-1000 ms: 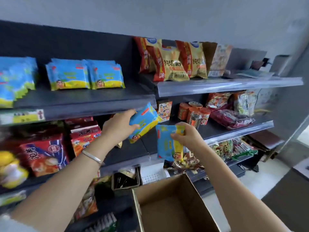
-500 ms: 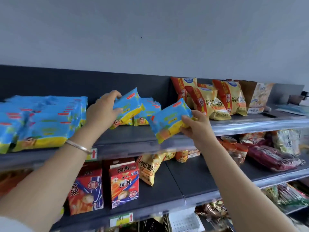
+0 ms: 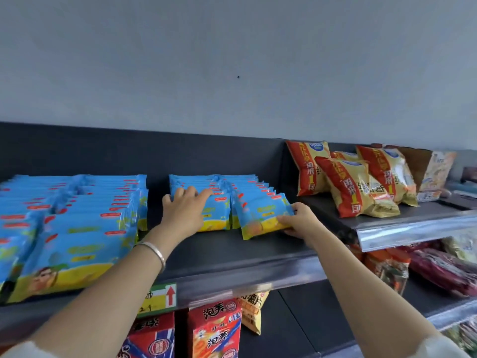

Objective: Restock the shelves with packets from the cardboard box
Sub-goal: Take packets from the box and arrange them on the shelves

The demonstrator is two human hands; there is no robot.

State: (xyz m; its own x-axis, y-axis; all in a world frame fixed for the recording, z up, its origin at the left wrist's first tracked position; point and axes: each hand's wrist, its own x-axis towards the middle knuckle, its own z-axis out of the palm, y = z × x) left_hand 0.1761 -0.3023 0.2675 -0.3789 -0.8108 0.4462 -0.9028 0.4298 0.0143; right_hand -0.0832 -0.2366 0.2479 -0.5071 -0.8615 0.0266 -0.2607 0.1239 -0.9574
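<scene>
Both blue packets, held in the air half a second ago, now stand on the top shelf [image 3: 232,251]. Left hand [image 3: 184,214] lies spread, palm flat against the front blue packet [image 3: 215,215] of the middle row, a bracelet [image 3: 154,251] on its wrist. Right hand [image 3: 299,222] pinches the lower right corner of the front packet [image 3: 263,215] in the neighbouring row, which leans back against those behind. Yellow-and-red snack bags [image 3: 353,187] stand to the right.
</scene>
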